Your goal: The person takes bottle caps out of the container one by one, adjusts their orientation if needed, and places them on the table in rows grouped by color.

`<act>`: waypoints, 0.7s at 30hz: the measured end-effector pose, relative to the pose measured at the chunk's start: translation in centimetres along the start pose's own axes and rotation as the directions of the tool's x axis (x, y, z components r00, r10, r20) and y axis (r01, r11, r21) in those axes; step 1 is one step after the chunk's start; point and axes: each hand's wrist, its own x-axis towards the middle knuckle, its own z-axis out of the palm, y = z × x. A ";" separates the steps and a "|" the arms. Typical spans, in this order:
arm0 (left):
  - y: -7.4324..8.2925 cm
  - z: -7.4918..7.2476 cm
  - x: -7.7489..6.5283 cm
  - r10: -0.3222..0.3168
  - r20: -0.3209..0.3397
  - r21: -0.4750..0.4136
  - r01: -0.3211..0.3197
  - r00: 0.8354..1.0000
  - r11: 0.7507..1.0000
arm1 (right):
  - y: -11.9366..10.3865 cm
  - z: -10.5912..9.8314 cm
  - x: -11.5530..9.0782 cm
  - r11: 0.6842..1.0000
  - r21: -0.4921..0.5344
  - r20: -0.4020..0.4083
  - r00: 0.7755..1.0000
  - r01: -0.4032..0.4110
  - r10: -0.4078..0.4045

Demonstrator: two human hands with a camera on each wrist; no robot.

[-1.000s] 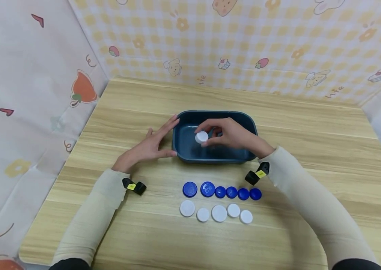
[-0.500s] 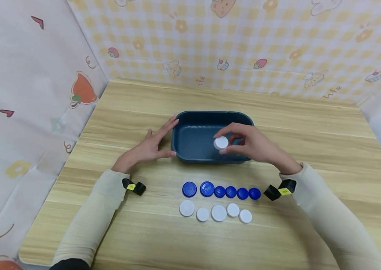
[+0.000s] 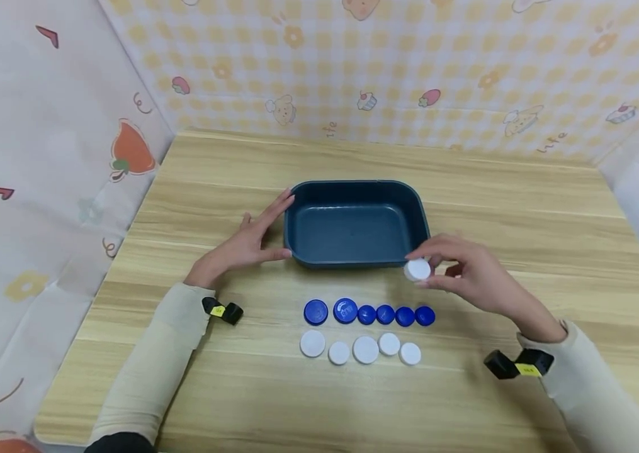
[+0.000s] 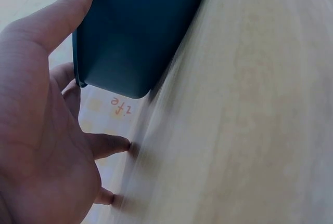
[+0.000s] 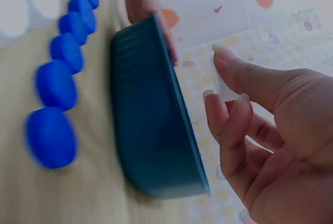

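Observation:
A dark teal rectangular basin (image 3: 350, 234) stands on the wooden table with no cap visible inside. At its left end my left hand (image 3: 242, 245) is spread, fingertips and thumb right at the rim and the remaining fingers on the tabletop, as the left wrist view (image 4: 49, 125) shows. My right hand (image 3: 469, 270) pinches a white bottle cap (image 3: 418, 270) between thumb and fingertips, just off the basin's front right corner and raised above the table. Closer to me lie a row of blue bottle caps (image 3: 385, 314) and, below it, a looser row of white caps (image 3: 366, 350).
The pale wooden table (image 3: 274, 402) runs back to a yellow checked cloth (image 3: 398, 82) hung behind it. White printed cloth (image 3: 47, 207) hangs along the left side. Each wrist wears a black camera.
My right hand has moved right and toward me, carrying the white cap from over the basin to outside its front right corner. The left hand stays at the basin's left end.

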 end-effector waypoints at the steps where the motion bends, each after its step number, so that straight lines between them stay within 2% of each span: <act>1: 0.0 0.0 0.0 0.001 0.002 -0.001 -0.001 1.000 1.000 | 0.1 0.1 -0.6 1.000 -0.016 -0.005 1.000 0.002 -0.002; 4: 0.0 -0.1 0.0 -0.004 0.006 0.002 0.004 1.000 1.000 | 0.2 0.4 -2.3 0.998 -0.063 -0.015 1.000 0.013 -0.014; 9: 0.0 -0.2 0.0 -0.015 0.000 0.000 0.015 1.000 1.000 | 0.2 1.3 -4.3 0.998 -0.059 -0.013 1.000 0.010 -0.011; 13: -0.1 -0.1 0.0 -0.014 -0.001 -0.003 0.014 1.000 1.000 | 0.3 2.4 -5.9 0.998 -0.057 0.015 0.999 -0.029 0.030; 21: -0.3 0.0 0.2 -0.001 -0.004 -0.019 0.001 1.000 1.000 | 0.4 4.3 -8.7 0.987 -0.113 0.022 0.993 -0.116 0.120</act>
